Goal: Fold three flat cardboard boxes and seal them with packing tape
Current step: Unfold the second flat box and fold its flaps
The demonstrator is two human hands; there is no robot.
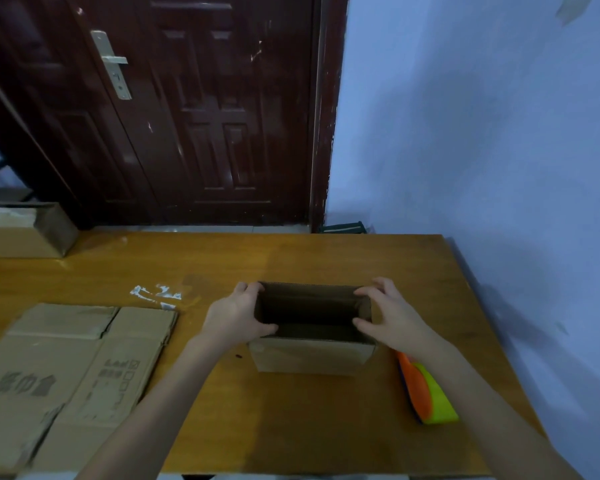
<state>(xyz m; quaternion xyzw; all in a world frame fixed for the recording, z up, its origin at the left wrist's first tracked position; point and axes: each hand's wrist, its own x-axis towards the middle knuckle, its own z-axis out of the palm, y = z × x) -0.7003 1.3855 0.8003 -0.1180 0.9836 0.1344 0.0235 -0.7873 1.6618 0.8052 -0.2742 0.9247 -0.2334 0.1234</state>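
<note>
Left hand (238,315), right hand (383,317) gripping open box (312,355) ends between them

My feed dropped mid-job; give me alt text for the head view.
Both hands, left hand and right hand, grip the ends of an open-topped brown cardboard box on a wooden table. Flattened cardboard boxes lie left; an orange-and-green tape dispenser lies right.

Open cardboard box (312,355) upright on wooden table (222,410), gripped by left hand (238,315) and right hand (387,317); flattened boxes (66,375) left; tape dispenser (426,393) right.
</note>
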